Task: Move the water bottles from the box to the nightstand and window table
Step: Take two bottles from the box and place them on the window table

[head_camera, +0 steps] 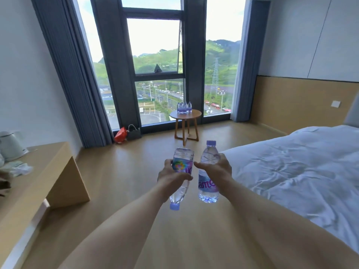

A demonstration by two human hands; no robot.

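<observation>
My left hand (171, 174) grips a clear water bottle (182, 158) with a purple label, held upside down so its purple cap points at the floor. My right hand (217, 169) grips a second bottle (208, 188) upright, purple cap on top. Both are held out in front of me above the wooden floor. Far ahead, by the window, stands a small round wooden table (194, 114) with several water bottles (184, 108) grouped on its left half. No box or nightstand is in view.
A bed (295, 162) with white bedding fills the right side. A wooden desk (38, 171) with a white kettle (10, 145) runs along the left wall. A red bag (120, 134) and a grey bag (134, 133) sit on the floor by the curtain.
</observation>
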